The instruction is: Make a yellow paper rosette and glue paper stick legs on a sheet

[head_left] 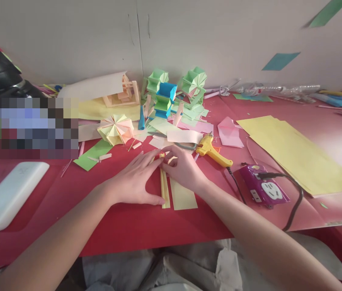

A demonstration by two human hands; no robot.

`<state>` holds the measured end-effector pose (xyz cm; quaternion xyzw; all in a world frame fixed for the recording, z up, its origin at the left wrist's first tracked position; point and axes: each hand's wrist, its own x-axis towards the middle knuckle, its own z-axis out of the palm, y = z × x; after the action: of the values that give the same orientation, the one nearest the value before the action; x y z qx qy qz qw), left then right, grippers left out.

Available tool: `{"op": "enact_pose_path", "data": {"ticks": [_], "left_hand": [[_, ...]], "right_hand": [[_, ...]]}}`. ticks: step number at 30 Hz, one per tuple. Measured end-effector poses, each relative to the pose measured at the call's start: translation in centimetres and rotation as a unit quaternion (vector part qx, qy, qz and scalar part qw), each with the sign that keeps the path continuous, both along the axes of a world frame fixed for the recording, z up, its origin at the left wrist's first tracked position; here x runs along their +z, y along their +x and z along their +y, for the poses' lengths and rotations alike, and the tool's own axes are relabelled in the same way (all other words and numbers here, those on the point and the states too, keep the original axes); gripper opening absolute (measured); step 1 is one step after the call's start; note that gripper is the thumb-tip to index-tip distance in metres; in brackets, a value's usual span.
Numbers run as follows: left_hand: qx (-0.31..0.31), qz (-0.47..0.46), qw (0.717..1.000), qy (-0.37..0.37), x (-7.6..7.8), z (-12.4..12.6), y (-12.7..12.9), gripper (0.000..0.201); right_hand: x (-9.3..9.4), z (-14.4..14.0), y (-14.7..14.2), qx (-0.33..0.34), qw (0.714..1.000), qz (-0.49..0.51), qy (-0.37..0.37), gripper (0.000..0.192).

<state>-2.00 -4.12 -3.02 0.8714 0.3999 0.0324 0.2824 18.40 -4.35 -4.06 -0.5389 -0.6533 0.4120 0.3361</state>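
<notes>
A narrow folded strip of pale yellow paper (165, 190) lies lengthwise on the red table. Along its left side my left hand (133, 182) is spread, thumb on the near end and fingertips by the far end. My right hand (184, 165) bends its thumb and fingers in a pinch at the strip's far end, covering that part. Beneath my right wrist, a flat yellow paper piece (184, 196) shows beside the strip. Just past my right hand rests a yellow hot glue gun (211, 150), lying on its side with its cord trailing toward me.
Folded green paper wheels (194, 83), a blue-green one (165, 101) and a cream-pink one (115, 129) stand among paper scraps. A purple power socket (263, 186) with a plugged cord and yellow sheets (304, 157) sit right. A white power bank (11, 198) lies left.
</notes>
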Motion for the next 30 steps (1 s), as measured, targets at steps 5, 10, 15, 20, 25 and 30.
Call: {"op": "enact_pose_path", "data": {"ticks": [5, 10, 15, 20, 25, 30], "left_hand": [[-0.004, -0.01, 1.0, 0.008, 0.0, 0.0, 0.4, 0.113], [-0.017, -0.024, 0.999, 0.028, 0.4, -0.1, 0.9, 0.104], [-0.031, -0.003, 0.999, 0.027, 0.4, -0.2, 1.1, 0.101], [-0.033, 0.003, 0.999, 0.021, 0.4, -0.3, 1.2, 0.104], [-0.036, 0.003, 0.999, 0.028, 0.6, -0.3, 1.3, 0.103], [-0.025, -0.004, 0.999, 0.025, 0.5, -0.4, 1.3, 0.111]], "right_hand": [[0.5, -0.1, -0.1, 0.0, 0.996, -0.069, 0.047, 0.033], [1.4, -0.2, 0.4, 0.028, 0.991, -0.122, 0.055, 0.03], [3.8, 0.0, 3.6, 0.016, 0.978, -0.204, 0.049, 0.018], [5.7, -0.1, 8.1, -0.113, 0.896, -0.424, 0.057, 0.03], [4.6, -0.2, 10.0, -0.094, 0.855, -0.51, -0.022, 0.037], [3.6, 0.2, 10.0, -0.102, 0.855, -0.509, -0.016, 0.021]]}}
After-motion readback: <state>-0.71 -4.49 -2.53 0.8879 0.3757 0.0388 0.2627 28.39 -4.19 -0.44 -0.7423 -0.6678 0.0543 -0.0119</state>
